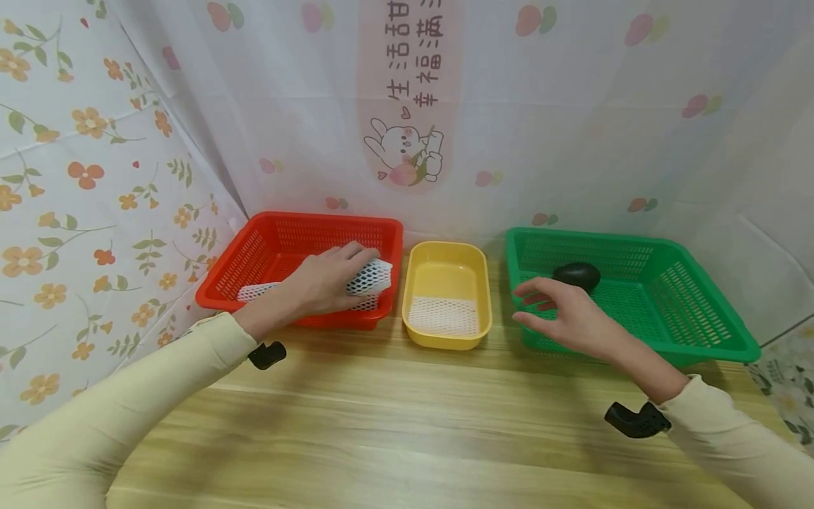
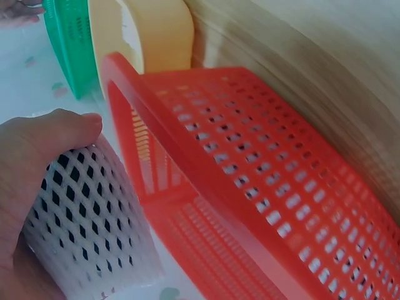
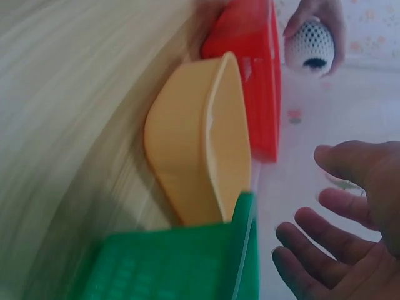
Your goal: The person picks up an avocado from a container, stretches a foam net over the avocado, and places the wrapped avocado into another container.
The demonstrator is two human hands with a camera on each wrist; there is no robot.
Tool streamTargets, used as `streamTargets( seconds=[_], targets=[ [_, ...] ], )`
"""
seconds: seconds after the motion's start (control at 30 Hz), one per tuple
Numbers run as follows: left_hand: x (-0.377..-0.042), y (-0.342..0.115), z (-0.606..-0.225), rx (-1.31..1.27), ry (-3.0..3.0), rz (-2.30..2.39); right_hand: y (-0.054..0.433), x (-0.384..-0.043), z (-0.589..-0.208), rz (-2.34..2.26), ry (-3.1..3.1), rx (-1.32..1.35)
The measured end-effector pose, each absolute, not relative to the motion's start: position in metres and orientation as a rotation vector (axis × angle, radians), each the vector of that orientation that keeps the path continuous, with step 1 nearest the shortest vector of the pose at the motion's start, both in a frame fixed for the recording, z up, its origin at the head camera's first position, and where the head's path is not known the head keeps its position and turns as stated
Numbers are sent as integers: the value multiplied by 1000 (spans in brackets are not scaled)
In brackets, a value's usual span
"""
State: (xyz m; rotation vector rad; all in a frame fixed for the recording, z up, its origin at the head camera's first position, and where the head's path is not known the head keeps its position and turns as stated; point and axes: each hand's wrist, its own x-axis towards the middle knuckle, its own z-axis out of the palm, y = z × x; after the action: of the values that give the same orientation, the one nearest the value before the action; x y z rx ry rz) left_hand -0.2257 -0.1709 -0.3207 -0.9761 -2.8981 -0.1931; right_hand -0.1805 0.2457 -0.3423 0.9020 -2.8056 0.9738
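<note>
While the person's left hand (image 1: 331, 279) grips a white foam-net sleeve (image 1: 371, 277) with a dark thing (image 3: 314, 63) inside, above the right part of the red slotted plastic basket (image 1: 337, 227), the right hand (image 1: 579, 318) holds nothing, its fingers loosely bent above the near left part of the green slotted plastic basket (image 1: 636, 311), as the head view has it. More white netting (image 1: 254, 291) lies in the red basket; whether anything fills it I can't tell. One glossy black egg-shaped thing (image 1: 577, 274) sits bare in the green basket, and flat white foam netting (image 1: 443, 316) lies in the near half of the yellow round-cornered plastic tray (image 1: 445, 272). So I'd judge that the gripped piece has its jacket on but isn't set down, and the black one has yet to be dressed. Over at the left wrist view, dark diamonds show through the mesh, and the red basket's side stands just beside, an edge worth clearing. Through the right wrist view, the spread fingers are well apart from the sleeve, with free air between; the green rim is near. The closer stretch of pale wooden tabletop (image 1: 413, 410) leaves room to move.
</note>
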Motion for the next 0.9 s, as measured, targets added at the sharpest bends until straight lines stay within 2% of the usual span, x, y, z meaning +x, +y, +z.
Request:
streamTargets(
  seconds=[0.5,0.9],
  targets=[
    [-241,-203,-309,-858,-2995,-191,291,-189,-337,644,-2807,1000],
    [-263,-212,-299,-928,-3124,-284,317,-202,-334,498,-2917,1029]
  ],
)
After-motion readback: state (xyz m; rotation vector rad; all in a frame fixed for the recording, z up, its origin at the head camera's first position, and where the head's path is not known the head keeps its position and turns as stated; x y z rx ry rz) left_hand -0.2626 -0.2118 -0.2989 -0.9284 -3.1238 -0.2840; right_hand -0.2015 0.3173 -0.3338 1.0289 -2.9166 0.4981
